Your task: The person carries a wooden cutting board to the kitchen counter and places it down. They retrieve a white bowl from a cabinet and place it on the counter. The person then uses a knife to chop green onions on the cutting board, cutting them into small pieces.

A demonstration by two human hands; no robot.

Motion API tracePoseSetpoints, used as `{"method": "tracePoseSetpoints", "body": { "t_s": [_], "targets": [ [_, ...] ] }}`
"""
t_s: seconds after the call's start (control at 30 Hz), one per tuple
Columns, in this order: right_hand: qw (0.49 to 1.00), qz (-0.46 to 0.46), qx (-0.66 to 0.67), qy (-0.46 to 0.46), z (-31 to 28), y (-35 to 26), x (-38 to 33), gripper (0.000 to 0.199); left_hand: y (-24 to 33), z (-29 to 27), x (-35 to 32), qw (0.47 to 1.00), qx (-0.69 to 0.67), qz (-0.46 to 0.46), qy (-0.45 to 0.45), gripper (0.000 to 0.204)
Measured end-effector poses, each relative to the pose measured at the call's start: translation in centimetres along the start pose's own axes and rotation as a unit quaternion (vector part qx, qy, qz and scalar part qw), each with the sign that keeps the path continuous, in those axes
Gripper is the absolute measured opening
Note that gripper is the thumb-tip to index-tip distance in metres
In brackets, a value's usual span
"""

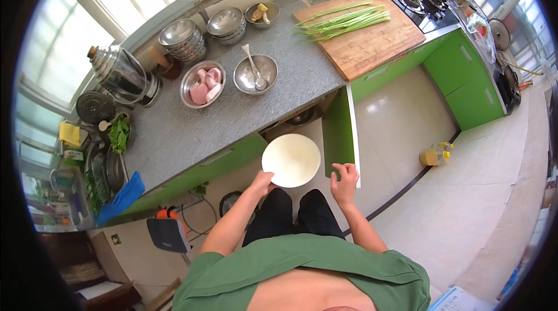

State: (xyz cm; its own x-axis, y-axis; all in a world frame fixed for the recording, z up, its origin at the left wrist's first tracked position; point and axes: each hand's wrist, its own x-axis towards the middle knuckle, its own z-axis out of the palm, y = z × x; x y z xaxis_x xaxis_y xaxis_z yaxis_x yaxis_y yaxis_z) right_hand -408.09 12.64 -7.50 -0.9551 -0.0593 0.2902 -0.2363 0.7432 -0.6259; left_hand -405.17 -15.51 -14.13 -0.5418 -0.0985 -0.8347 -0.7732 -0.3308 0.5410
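Left hand (263,181) grips the near rim of a white plate (290,160), fingers clamped on it, held level just below the worktop (244,108) edge in front of the open green cabinet door (339,131). Right hand (344,178) is free, fingers loosely curled, touching the door's edge. Best keep the plate flat and swing the door without knocking it. Cabinet inside is mostly hidden by the plate; thumb placement unclear. Bowl of pink meat (203,84) sits on the worktop.
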Motion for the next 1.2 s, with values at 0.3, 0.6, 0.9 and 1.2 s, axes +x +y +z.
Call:
{"method": "tracePoseSetpoints", "body": {
  "t_s": [0.3, 0.6, 0.9, 1.2],
  "targets": [
    [0.98, 0.195, 0.038, -0.023, -2.5, 4.0, -0.4, 0.023, 2.7, 0.5, -10.0, 0.997, -0.052, 0.025, 0.049, 0.032],
    [0.966, 0.189, 0.147, -0.099, 2.4, 1.4, -0.1, 0.016, 2.2, -1.5, -15.0, 0.989, -0.12, 0.048, 0.075, 0.033],
    [0.939, 0.081, 0.249, -0.222, 9.4, -9.1, 3.6, 0.019, 3.1, -10.0, -17.1, 0.954, -0.261, 0.08, 0.124, 0.046],
    [0.816, -0.136, 0.376, -0.417, 15.0, -32.0, 9.2, 0.036, 8.6, -23.3, -17.5, 0.859, -0.466, 0.182, 0.111, 0.044]
  ]
}}
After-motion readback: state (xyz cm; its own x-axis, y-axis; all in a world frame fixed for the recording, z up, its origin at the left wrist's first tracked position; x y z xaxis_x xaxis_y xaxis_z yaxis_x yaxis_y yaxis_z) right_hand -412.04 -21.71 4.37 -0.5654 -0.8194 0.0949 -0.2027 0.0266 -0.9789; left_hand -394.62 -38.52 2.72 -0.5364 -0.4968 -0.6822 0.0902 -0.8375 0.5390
